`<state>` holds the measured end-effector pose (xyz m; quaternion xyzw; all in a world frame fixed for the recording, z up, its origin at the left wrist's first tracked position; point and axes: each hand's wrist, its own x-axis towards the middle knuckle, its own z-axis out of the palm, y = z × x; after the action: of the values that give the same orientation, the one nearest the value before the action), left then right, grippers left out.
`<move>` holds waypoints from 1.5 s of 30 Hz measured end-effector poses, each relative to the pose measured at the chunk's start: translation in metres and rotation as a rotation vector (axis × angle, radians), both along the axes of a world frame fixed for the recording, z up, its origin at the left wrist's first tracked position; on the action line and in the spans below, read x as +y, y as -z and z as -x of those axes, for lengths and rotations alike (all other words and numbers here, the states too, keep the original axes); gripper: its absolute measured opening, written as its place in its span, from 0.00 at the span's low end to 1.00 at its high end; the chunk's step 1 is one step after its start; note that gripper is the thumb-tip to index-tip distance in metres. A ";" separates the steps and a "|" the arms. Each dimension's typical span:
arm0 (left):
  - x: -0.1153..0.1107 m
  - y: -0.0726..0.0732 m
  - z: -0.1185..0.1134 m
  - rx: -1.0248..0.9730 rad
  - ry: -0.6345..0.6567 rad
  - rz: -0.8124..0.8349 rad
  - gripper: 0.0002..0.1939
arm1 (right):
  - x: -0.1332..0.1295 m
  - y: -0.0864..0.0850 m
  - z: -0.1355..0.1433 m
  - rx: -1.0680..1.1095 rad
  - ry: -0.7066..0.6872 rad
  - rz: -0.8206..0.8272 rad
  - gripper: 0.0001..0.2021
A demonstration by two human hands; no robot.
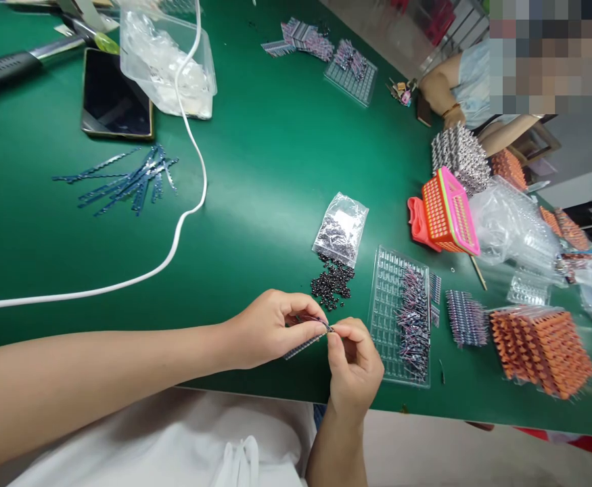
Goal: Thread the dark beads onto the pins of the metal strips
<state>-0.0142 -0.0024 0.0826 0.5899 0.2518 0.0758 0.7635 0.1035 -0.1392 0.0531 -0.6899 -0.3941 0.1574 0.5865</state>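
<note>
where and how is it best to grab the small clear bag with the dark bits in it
Probably pinch the bag by its far edge, coming from the far side of the table: it lies flat, its dark contents show mostly toward the near half, and loose dark pieces lie right at its near end, where fingers might scatter them.

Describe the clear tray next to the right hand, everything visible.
The clear tray looks like thin, see-through plastic: rectangular, rimmed, moulded into rows of small pockets. It lies flat on the green table, near the edge by the person. A loose heap of thin pinkish and dark pieces covers much of its right half; the pockets at left show bare. The right hand overlaps its left edge in view; whether they touch, I can't tell.
</note>
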 end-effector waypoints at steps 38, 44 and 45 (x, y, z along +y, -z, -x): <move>-0.004 0.001 0.000 -0.039 -0.010 0.126 0.08 | -0.003 0.003 -0.009 0.435 -0.172 -0.036 0.01; 0.000 0.000 -0.002 -0.012 0.000 0.211 0.08 | -0.003 0.002 -0.011 0.580 -0.192 0.037 0.04; 0.001 0.000 -0.002 -0.012 0.005 0.217 0.08 | -0.003 0.001 -0.011 0.589 -0.195 0.043 0.04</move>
<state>-0.0127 -0.0018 0.0828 0.5038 0.2525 0.0496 0.8246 0.1149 -0.1420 0.0518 -0.5855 -0.2682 0.4145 0.6430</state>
